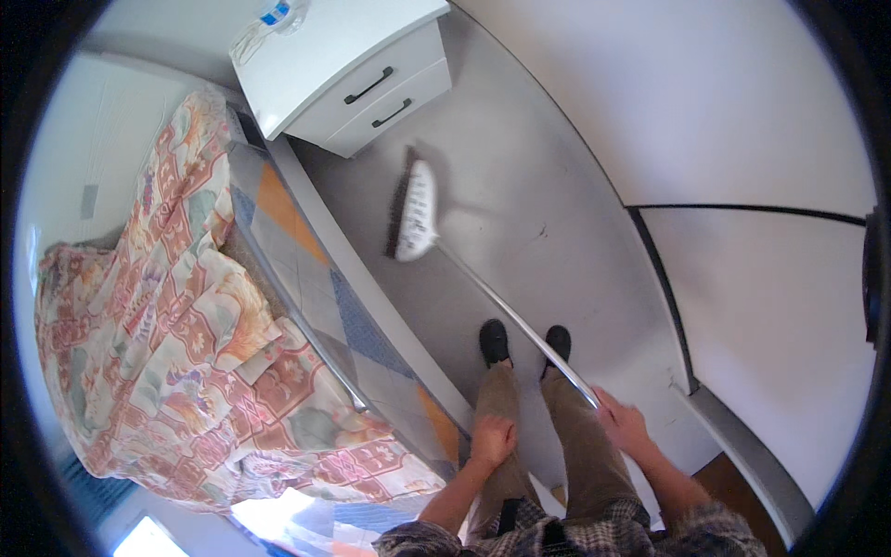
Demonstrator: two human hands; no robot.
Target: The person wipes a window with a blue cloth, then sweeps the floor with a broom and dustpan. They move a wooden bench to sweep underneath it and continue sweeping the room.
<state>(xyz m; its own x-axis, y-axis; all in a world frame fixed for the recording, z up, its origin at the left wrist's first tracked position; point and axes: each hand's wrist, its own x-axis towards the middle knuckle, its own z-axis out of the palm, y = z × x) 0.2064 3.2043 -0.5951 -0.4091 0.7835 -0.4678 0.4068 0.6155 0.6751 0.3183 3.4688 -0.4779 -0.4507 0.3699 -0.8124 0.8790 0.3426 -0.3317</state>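
My right hand [619, 420] grips the metal handle of a broom [515, 317] near its upper end. The handle slants away from me to the broom's white head [420, 209], which is raised or tilted above the grey floor and looks blurred. Its dark bristles [400, 209] face left, towards the bed. My left hand [494, 440] is curled into a loose fist over my left leg, apart from the handle, and I see nothing in it.
A bed [313, 278] with crumpled floral bedding [188, 313] runs along the left. Ahead stands a white nightstand [383, 90] with two drawers and a plastic bottle [278, 14] on top. White cabinet panels [696, 104] line the right. My dark shoes [495, 341] stand on the floor [522, 174].
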